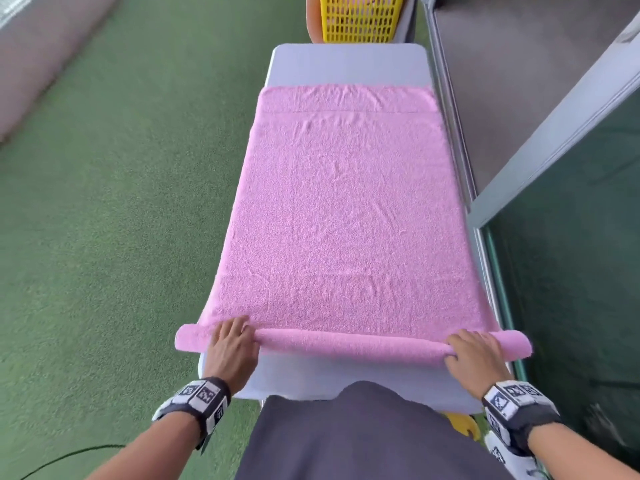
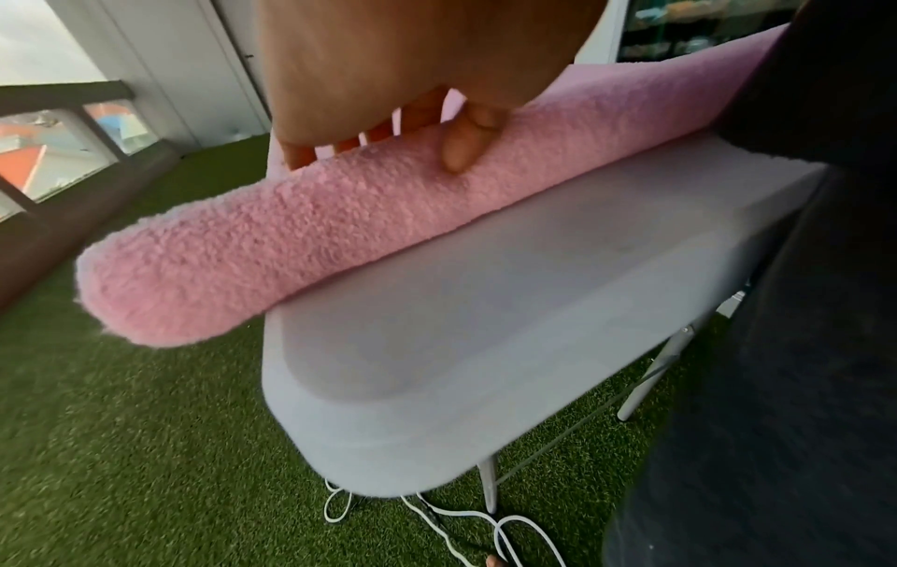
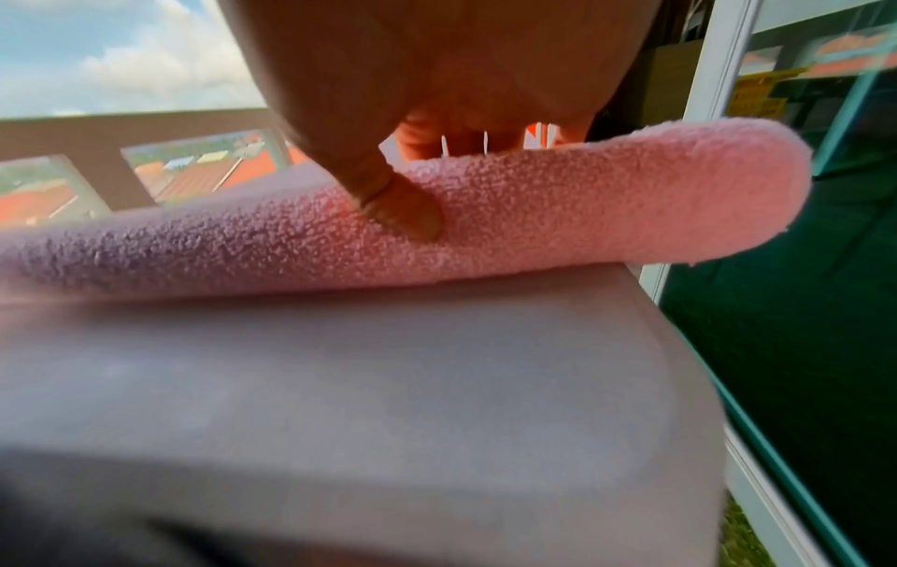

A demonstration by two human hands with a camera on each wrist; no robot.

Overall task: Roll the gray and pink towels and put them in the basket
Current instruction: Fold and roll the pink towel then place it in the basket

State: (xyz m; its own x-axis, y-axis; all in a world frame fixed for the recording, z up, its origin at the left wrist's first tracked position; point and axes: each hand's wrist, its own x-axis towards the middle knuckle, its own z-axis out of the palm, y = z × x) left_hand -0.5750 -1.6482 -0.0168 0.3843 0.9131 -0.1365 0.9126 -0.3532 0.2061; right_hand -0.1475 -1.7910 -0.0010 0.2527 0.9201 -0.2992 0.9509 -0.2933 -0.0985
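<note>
A pink towel (image 1: 343,209) lies flat along a narrow white table (image 1: 346,64), and its near edge is rolled into a thin tube (image 1: 349,342) that overhangs both sides. My left hand (image 1: 232,344) grips the tube near its left end, fingers over the top and thumb (image 2: 466,142) on the near side of the roll (image 2: 272,245). My right hand (image 1: 474,351) holds the roll (image 3: 607,199) near its right end in the same way, thumb (image 3: 403,207) pressed into it. A yellow slotted basket (image 1: 360,19) stands beyond the table's far end. I see no gray towel.
Green artificial turf (image 1: 121,202) covers the floor to the left. A glass sliding door and its frame (image 1: 554,140) run close along the table's right side. White cables (image 2: 485,529) lie on the turf under the table. My dark clothing (image 1: 363,438) touches the near edge.
</note>
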